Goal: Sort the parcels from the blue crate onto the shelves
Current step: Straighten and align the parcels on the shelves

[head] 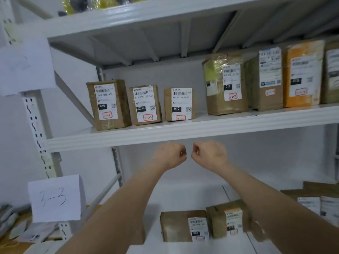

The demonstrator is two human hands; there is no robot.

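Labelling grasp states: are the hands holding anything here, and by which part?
Nothing visibly held: the left hand and right hand are empty curled fists just below the middle shelf edge.

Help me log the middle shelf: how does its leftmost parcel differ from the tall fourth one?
The leftmost parcel is shorter than the fourth parcel. Its black box reads 060; the fourth's reads 010. The fourth has shiny yellowish wrap near its top; the leftmost looks plain brown. Both stand upright, white labels facing out, with red-framed tags.
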